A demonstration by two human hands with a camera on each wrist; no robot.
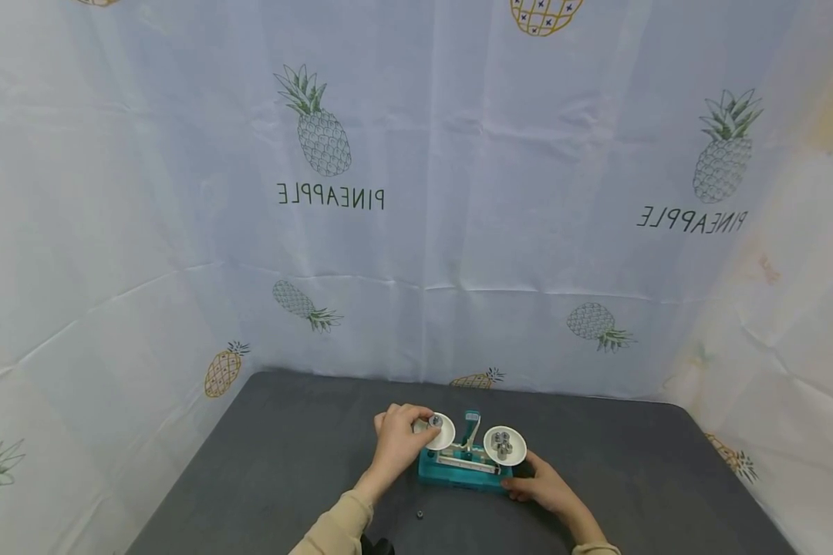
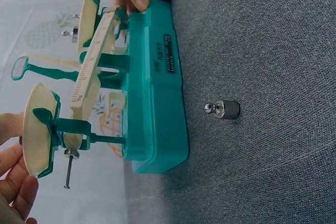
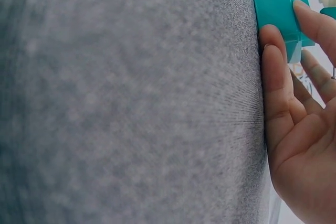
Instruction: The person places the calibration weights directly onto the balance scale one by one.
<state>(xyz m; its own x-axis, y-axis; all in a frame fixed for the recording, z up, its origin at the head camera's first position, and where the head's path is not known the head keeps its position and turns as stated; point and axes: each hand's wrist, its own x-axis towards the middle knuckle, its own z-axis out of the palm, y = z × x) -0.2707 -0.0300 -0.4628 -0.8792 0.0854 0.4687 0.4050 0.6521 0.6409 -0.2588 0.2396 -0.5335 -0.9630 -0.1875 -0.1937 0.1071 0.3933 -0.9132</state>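
A teal balance scale (image 1: 462, 479) with two white pans stands on the dark cloth. My left hand (image 1: 400, 435) is at the left pan (image 1: 447, 436), pinching a metal weight (image 1: 435, 422) between thumb and index finger over it. In the left wrist view, the fingers (image 2: 23, 184) are by that pan's rim and the pan hides the weight. Several small metal weights (image 1: 502, 445) sit in the right pan (image 1: 517, 440). My right hand (image 1: 543, 486) grips the right end of the base, its thumb (image 3: 315, 22) on the teal housing.
One small knobbed weight (image 2: 228, 109) stands on the cloth in front of the base. The grey-covered table (image 1: 305, 439) is walled at the back and sides by a pineapple-print curtain (image 1: 458, 231). A black object (image 1: 377, 546) shows at the bottom edge near the left sleeve.
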